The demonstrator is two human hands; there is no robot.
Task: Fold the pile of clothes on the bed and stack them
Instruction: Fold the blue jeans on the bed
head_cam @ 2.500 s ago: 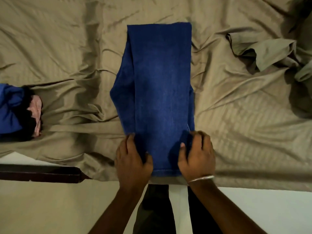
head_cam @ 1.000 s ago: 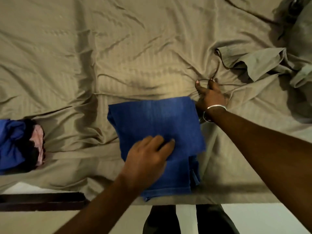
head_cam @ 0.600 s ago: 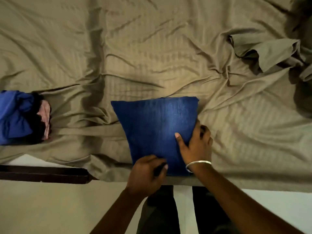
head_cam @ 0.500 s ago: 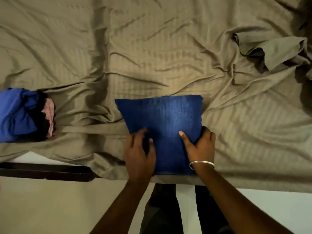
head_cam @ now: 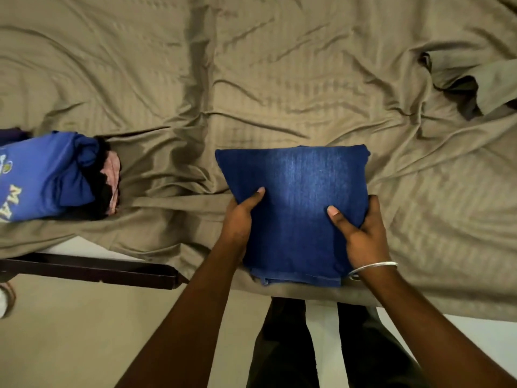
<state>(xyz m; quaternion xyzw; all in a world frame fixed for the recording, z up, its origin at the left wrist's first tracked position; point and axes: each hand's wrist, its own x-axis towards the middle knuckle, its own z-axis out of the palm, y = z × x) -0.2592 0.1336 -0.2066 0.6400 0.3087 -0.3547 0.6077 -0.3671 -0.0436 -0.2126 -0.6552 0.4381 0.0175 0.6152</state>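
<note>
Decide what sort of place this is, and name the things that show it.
Probably a bedroom: a wrinkled olive-tan bed sheet covers a bed with a dark wooden frame rail, and a stack of folded clothes lies on it.

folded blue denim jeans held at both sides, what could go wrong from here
1. The folded blue denim jeans are held by the left hand and right hand only at the sides; layers may sag open when lifted.
2. The stack of folded clothes looks lumpy, so the jeans could slide off.

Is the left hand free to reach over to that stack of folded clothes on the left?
Probably not yet: the left hand grips the folded jeans, as does the right hand. Otherwise only bare bedsheet separates it from the stack.
</note>
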